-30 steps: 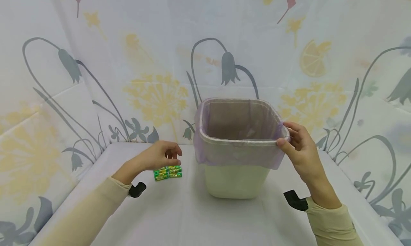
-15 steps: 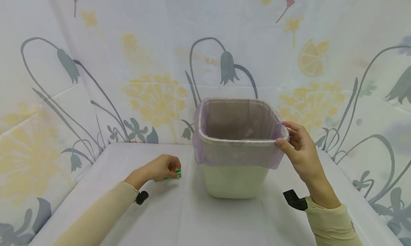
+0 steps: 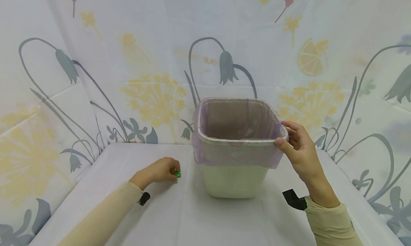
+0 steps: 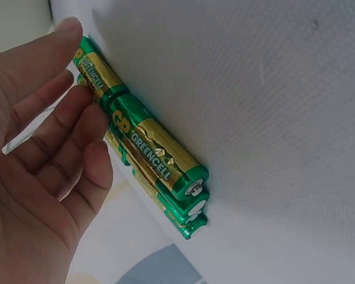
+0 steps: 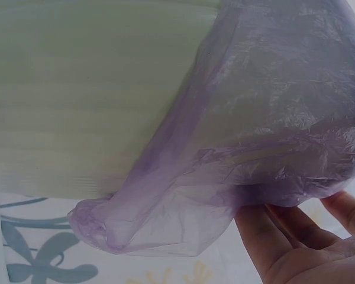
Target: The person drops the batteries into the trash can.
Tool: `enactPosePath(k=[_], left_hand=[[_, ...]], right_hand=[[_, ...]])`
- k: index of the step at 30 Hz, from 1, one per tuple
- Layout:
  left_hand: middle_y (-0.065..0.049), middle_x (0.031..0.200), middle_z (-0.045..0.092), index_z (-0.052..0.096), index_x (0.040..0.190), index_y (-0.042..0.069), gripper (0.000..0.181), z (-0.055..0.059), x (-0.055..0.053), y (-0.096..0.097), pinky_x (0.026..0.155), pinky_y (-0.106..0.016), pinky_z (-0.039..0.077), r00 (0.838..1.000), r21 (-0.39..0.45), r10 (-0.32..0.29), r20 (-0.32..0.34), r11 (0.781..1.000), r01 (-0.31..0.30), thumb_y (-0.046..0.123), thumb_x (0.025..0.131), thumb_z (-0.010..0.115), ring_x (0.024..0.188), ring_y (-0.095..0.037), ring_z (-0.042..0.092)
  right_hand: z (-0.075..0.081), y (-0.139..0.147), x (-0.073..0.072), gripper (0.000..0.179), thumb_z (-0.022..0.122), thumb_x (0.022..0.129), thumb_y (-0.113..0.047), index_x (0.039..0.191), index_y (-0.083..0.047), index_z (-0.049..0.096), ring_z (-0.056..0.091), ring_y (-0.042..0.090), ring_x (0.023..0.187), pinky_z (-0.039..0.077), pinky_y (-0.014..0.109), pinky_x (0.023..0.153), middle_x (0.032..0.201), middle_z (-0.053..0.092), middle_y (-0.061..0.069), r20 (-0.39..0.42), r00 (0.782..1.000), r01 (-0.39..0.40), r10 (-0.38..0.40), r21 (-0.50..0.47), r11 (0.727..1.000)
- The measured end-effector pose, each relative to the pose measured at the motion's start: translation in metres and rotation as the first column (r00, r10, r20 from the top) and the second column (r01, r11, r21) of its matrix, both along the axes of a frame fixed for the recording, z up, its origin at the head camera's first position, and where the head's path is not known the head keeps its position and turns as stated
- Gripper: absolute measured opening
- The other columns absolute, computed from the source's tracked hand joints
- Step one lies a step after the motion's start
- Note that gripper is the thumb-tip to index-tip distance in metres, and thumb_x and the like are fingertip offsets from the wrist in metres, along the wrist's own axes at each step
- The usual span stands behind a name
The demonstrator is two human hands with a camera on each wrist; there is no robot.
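My left hand [image 3: 161, 170] is low over the table, left of the bin, its thumb and curled fingers on either side of a pack of batteries [image 4: 157, 151]. The batteries are green and gold, lie in rows end to end, and read "GREENCELL". In the head view the hand covers most of them; one green end shows. A pale green trash bin [image 3: 236, 183] stands upright, lined with a thin purple trash bag [image 3: 237, 156] folded over its rim. My right hand [image 3: 300, 151] grips the bin's right front corner through the bag, thumb in front. In the right wrist view its fingers touch the bag's underside.
A white cloth covers the table [image 3: 189, 221]. Behind it and at both sides hangs a white curtain [image 3: 154, 35] printed with grey and yellow flowers. The bin takes up the table's middle. Black wrist cameras sit by both sleeves.
My left hand has come down onto the batteries and closed around them, hiding most of the pack in the head view. The right hand keeps its hold on the bin's rim.
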State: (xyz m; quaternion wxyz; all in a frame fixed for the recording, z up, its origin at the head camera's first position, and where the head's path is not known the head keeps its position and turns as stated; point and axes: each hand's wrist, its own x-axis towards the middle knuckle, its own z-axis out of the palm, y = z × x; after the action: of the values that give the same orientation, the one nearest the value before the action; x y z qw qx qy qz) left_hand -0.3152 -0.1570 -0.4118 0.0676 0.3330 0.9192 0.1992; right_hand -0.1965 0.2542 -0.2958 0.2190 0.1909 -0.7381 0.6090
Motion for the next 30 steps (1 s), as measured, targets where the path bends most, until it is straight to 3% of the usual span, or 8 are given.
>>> enactPosePath(k=[7, 16, 30], left_hand=[[0.005, 0.065, 0.05, 0.063, 0.082, 0.011, 0.02, -0.002, 0.0, 0.002, 0.062, -0.027, 0.039, 0.999, -0.039, -0.017, -0.045, 0.999, 0.015, 0.009, 0.073, 0.081, 0.065, -0.009, 0.046], [0.007, 0.065, 0.049, 0.062, 0.079, 0.014, 0.019, -0.004, 0.002, 0.007, 0.063, -0.028, 0.039, 0.999, -0.089, -0.009, -0.052, 0.996, 0.005, 0.011, 0.074, 0.08, 0.066, -0.01, 0.046], [0.007, 0.066, 0.05, 0.063, 0.081, 0.012, 0.018, -0.006, 0.002, 0.01, 0.062, -0.027, 0.041, 0.999, -0.065, -0.029, -0.024, 0.997, 0.028, 0.009, 0.076, 0.079, 0.066, -0.01, 0.047]], right_hand=[[0.0, 0.0, 0.0, 0.049, 0.059, 0.093, -0.001, 0.138, -0.005, 0.042, 0.057, 0.015, 0.104, 0.046, 0.016, 0.083, 0.122, 0.052, 0.009, -0.003, 1.0, 0.0, 0.0, -0.005, 1.0], [0.0, 0.0, 0.0, 0.049, 0.059, 0.093, 0.0, 0.138, -0.005, 0.042, 0.056, 0.016, 0.105, 0.046, 0.016, 0.083, 0.123, 0.051, 0.011, 0.0, 1.0, -0.009, 0.009, -0.008, 1.0], [0.0, 0.0, 0.0, 0.049, 0.059, 0.092, -0.001, 0.138, -0.006, 0.042, 0.056, 0.016, 0.105, 0.046, 0.016, 0.083, 0.123, 0.051, 0.011, 0.001, 1.0, -0.006, 0.006, -0.011, 1.0]])
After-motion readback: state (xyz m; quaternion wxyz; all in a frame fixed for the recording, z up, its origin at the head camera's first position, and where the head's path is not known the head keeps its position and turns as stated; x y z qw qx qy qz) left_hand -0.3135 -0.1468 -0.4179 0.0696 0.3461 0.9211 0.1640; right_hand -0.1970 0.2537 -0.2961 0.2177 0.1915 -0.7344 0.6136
